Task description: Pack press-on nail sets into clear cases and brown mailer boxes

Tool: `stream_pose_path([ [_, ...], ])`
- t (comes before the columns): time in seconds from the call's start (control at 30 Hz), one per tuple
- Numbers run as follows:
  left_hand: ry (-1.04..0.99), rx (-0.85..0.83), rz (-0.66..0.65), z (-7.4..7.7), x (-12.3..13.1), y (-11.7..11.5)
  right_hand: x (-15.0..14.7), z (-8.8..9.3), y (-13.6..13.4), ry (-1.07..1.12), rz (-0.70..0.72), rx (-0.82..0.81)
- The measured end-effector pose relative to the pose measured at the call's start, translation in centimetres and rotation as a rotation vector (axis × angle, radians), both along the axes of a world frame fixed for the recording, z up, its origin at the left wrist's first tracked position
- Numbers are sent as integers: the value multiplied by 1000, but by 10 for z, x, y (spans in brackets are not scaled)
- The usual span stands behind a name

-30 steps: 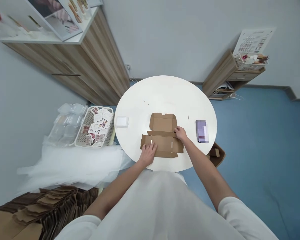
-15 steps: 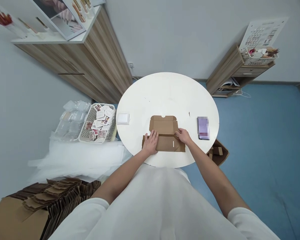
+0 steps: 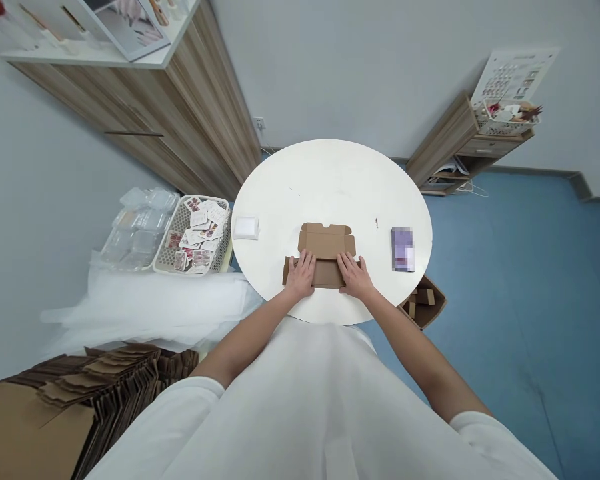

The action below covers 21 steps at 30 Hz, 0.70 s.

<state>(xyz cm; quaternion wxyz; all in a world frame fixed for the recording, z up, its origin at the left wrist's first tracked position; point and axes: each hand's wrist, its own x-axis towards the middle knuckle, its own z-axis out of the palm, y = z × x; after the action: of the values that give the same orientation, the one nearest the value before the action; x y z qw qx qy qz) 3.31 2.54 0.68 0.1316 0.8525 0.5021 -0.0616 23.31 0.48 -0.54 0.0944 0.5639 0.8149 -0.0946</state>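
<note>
A brown cardboard box blank lies unfolded on the white round table, near its front edge. My left hand rests on the left part of the lower panel, fingers spread and pointing away from me. On the right part of the same panel lies my right hand, its fingers also stretched out over the cardboard. The upper panel, with a notch in its far edge, shows beyond my fingertips. Parts of the lower panel are hidden under both hands.
A phone lies at the table's right, a small white packet at its left. Left of the table stand a basket of cards and stacked cardboard. An open carton sits below the right edge.
My right hand has moved left from the blank's right edge and now lies flat on the lower panel. The far flap has tilted outward, and the whole view has shifted slightly.
</note>
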Motion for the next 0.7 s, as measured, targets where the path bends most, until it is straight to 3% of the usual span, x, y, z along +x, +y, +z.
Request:
stream_pose_path([
  [0.1,-71,1,118,2,-12,-10,-2,-3,1,1,-13,-4],
  [0.23,-215,-78,514,-6,-49,-30,-3,-5,0,13,-34,-15],
  [0.3,-328,-167,646,-14,-68,-38,-5,-7,0,21,-52,-25],
  [0.47,-552,-230,702,-31,-79,-39,-11,-8,-2,60,-92,-49],
  [0.7,-590,-266,822,-29,-59,-19,-21,-6,-8,117,-133,-66],
])
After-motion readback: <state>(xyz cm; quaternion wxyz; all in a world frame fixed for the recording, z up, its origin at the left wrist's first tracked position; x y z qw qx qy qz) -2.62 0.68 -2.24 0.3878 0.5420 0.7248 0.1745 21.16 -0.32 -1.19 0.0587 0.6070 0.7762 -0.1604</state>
